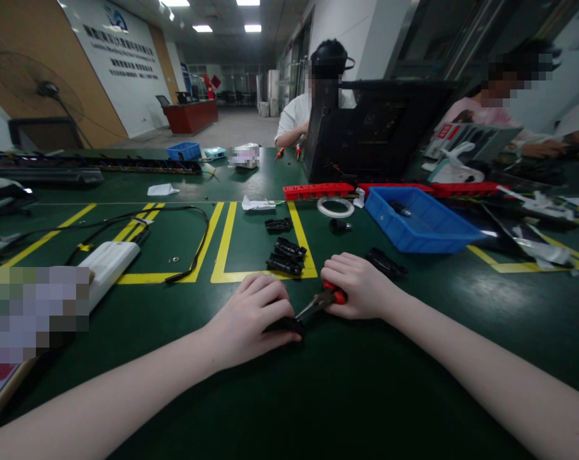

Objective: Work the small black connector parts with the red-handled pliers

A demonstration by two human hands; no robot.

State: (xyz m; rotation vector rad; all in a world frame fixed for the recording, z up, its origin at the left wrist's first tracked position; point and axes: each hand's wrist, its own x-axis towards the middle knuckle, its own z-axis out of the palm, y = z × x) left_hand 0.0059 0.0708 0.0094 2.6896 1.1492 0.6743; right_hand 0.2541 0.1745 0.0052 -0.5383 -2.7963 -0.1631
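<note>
My right hand (359,286) is closed around the red handles of a pair of needle-nose pliers (318,303), whose jaws point left. In my left hand (258,316), thumb and fingers pinch a small black plastic part (289,324) above the green table. The tips of the pliers meet this part; whether they grip it I cannot tell, and my fingers hide much of it. Just beyond my hands lie black plastic parts (285,263) of a similar look, with another black piece (278,224) farther back. A longer black part (385,263) rests beside my right wrist.
A blue bin (421,223) with a dark piece inside stands at right, near a white ring-shaped roll (336,206) and a short black cylinder (340,225). Red strips (318,191) lie behind. Leftward are a white power strip (110,265) and black cable (205,236). Two people sit across the table.
</note>
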